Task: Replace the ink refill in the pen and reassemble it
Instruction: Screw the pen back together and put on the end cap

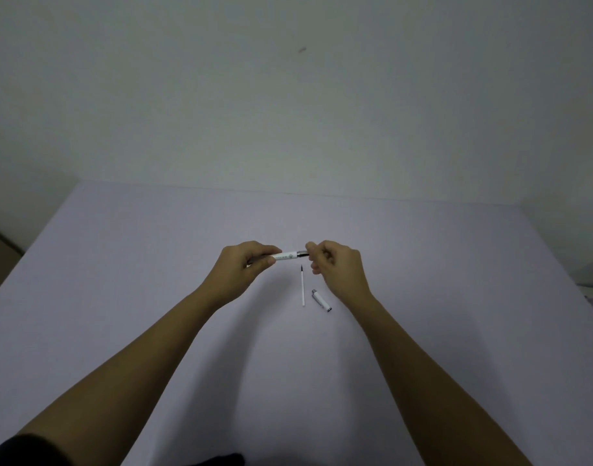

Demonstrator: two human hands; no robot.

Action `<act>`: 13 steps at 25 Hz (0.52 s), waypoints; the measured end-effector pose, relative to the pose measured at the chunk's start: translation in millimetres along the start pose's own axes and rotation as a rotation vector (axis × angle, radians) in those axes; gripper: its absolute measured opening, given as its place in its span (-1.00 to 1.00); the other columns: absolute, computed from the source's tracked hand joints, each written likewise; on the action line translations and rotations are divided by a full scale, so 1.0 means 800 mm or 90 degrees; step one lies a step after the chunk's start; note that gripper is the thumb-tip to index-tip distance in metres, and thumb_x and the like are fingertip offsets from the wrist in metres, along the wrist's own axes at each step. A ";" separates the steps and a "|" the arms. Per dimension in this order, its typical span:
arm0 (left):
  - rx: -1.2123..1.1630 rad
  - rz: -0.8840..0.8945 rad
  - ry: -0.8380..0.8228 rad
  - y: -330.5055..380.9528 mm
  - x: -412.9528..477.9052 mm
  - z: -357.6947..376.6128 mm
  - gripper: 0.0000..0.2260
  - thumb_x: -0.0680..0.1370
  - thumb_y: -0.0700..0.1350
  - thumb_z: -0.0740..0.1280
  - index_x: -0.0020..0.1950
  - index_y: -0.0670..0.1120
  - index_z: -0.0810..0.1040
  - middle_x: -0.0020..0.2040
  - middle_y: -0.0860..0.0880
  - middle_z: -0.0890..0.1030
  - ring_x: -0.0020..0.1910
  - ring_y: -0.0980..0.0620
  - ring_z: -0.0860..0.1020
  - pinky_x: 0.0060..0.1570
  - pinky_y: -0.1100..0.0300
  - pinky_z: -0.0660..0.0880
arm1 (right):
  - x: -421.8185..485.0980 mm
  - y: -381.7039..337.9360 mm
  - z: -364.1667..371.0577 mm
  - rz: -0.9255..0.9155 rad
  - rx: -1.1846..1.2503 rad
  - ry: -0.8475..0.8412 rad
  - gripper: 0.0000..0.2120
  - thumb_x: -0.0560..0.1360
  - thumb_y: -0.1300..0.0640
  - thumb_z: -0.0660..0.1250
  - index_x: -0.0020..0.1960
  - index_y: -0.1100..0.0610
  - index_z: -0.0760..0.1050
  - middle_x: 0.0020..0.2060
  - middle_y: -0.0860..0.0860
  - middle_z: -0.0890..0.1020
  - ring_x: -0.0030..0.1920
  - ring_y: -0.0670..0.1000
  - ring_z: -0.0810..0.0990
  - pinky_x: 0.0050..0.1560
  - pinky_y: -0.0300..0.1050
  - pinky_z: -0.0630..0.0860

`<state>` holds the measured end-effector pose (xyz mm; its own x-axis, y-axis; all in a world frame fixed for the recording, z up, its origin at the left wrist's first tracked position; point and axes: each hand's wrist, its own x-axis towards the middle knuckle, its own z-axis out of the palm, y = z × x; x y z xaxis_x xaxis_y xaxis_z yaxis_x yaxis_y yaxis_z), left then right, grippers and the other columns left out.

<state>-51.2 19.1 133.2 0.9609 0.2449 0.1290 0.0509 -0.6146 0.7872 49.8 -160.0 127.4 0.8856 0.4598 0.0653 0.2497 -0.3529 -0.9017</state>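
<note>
Nearest on the counter point(120, 297) lie cap point(321, 300) and refill point(303, 286), below the pen barrel point(287, 256) pinched in left hand point(243, 269) and right hand point(335, 267) grips.

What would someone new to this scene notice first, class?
Two bare hands meet above the middle of the table, the left hand and right hand gripping a white pen barrel between them. Just below, a thin refill and a white pen cap lie side by side, apart.
</note>
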 end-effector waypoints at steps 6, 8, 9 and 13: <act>-0.007 -0.001 0.039 -0.001 -0.002 -0.006 -0.83 0.54 -0.12 0.31 0.09 -0.03 0.63 -0.28 0.14 0.60 -0.33 0.25 0.47 -0.33 0.50 0.35 | 0.004 -0.017 0.000 -0.035 -0.013 -0.026 -0.98 0.49 0.12 0.35 -0.08 0.05 0.53 -0.32 -0.15 0.61 -0.33 -0.31 0.59 -0.27 -0.54 0.47; -0.006 -0.008 0.045 -0.004 -0.002 -0.009 -0.84 0.54 -0.11 0.31 0.07 -0.02 0.64 -0.30 -0.02 0.62 -0.40 0.17 0.42 -0.38 0.43 0.34 | 0.004 -0.018 -0.004 -0.051 -0.041 -0.063 -0.91 0.48 0.21 0.34 -0.05 0.08 0.58 -0.27 -0.07 0.65 -0.29 -0.30 0.61 -0.19 -0.51 0.51; -0.004 -0.009 0.037 -0.006 -0.003 -0.011 -0.84 0.54 -0.11 0.31 0.07 -0.01 0.64 -0.32 -0.06 0.62 -0.42 0.15 0.39 -0.40 0.41 0.32 | 0.005 -0.019 -0.005 -0.052 -0.064 -0.075 -0.91 0.49 0.21 0.33 -0.04 0.11 0.60 -0.25 -0.02 0.67 -0.27 -0.25 0.63 -0.15 -0.44 0.54; -0.023 0.013 0.016 -0.006 -0.008 -0.014 -0.84 0.55 -0.09 0.29 0.06 0.04 0.63 -0.44 0.15 0.50 -0.47 0.14 0.34 -0.47 0.42 0.24 | 0.004 -0.029 -0.003 -0.046 -0.107 -0.071 -0.72 0.56 0.04 0.22 -0.15 0.18 0.60 -0.33 0.02 0.65 -0.32 -0.06 0.63 -0.13 -0.17 0.58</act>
<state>-60.7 29.3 135.4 0.9545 0.2514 0.1606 0.0204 -0.5921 0.8056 47.5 -152.5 149.8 0.8167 0.5727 0.0709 0.3808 -0.4427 -0.8118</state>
